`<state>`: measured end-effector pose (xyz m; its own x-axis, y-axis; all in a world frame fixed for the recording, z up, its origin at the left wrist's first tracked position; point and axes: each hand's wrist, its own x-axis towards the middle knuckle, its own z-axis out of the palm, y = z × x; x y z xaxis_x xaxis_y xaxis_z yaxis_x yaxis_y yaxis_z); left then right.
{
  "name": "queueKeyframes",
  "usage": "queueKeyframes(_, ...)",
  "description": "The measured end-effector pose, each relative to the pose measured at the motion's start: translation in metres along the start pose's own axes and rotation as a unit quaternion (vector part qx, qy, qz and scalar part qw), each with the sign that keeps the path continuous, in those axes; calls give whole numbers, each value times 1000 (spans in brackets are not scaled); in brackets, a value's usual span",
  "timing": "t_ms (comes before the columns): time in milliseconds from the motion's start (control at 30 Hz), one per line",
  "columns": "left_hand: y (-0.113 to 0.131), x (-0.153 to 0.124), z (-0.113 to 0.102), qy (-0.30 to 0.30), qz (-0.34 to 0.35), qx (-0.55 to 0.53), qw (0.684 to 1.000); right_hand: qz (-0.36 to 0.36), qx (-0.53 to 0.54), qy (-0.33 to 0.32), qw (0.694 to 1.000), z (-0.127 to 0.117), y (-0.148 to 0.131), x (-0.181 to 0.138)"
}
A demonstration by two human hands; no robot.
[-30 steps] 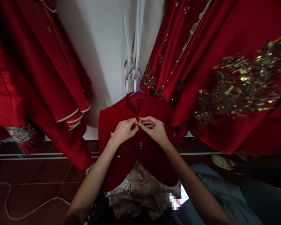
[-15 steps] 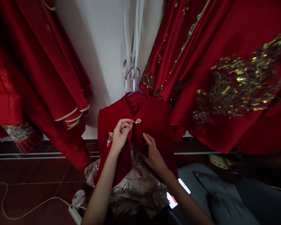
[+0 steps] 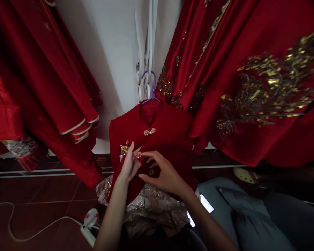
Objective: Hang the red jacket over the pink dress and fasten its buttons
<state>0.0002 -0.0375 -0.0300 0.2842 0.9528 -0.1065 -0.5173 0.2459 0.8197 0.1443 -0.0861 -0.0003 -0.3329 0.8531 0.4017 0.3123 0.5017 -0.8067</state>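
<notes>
A sleeveless-looking red garment [image 3: 170,136] hangs on a purple hanger [image 3: 154,85]. Its upper beaded flower clasp [image 3: 149,132] lies joined across the front below the neckline. Lower down, my left hand [image 3: 129,165] grips a second beaded flower clasp [image 3: 137,154] at the garment's front edge, partly hidden by the fingers. My right hand [image 3: 166,170] reaches in with its index fingertip at that clasp, thumb well apart from the fingers. Another small flower ornament [image 3: 151,172] shows beneath the right palm. A gold hanging ornament [image 3: 124,150] sits left of my left hand.
Red garments [image 3: 68,87] hang on the left; a sequinned red one [image 3: 272,90] hangs on the right. Shiny patterned fabric [image 3: 157,209] spreads below. A power strip [image 3: 87,235] with a cord, a lit phone [image 3: 206,204] and a pale clog [image 3: 244,175] are lower down.
My left hand has left the upper clasp and moved down to the second one. My right hand has moved left to meet it. The upper clasp now lies free across the front.
</notes>
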Motion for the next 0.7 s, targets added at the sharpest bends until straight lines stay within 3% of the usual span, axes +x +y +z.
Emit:
queueKeyframes(100, 4, -10, -15, 55, 63, 136, 987, 23, -13, -1, 1000, 8, 7, 1)
queueKeyframes(233, 6, -16, -20, 125, 209, 294, 924, 45, 9, 65, 997, 16, 15, 9)
queueKeyframes(333, 8, -25, -15, 125, 275, 353, 885, 55, 23, 117, 991, 23, 12, 14)
queueKeyframes(433, 10, -32, -14, 81, 271, 360, 889, 75, 43, 126, 988, 28, 8, 13)
queueKeyframes(567, 3, -25, -24, 59, 181, 293, 937, 95, 19, 106, 990, 33, 20, 9)
queueKeyframes(700, -11, -11, -34, 70, 119, 219, 966, 111, -33, 160, 980, 41, 42, 13)
